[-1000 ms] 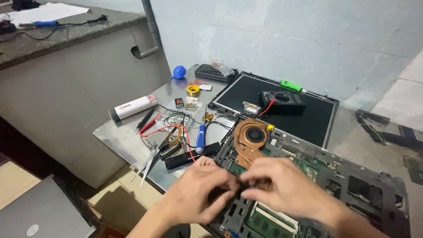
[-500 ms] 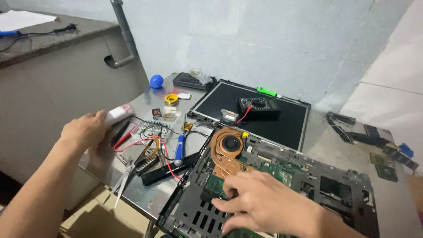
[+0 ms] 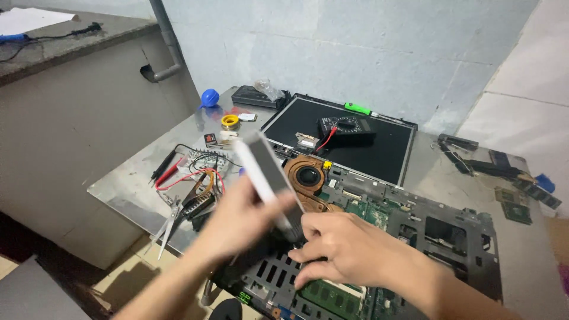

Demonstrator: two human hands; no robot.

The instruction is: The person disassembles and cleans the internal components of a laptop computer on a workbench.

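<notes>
Fingers of the left hand (image 3: 240,222) wrap around one flat white-and-grey tube (image 3: 269,175), blurred, tilted up and away from the wrist. Right hand (image 3: 349,249), fingers curled, presses down on one opened laptop chassis (image 3: 450,237) just beside the tube's lower end; whether it pinches anything I cannot tell. Beyond the fingers sits one copper fan and heat pipe (image 3: 308,176), then one dark screen panel (image 3: 379,151) carrying one black multimeter (image 3: 347,125). Left of the fingers lie tangled red and black leads (image 3: 178,172) and tweezers (image 3: 169,222) on the metal table (image 3: 124,184).
</notes>
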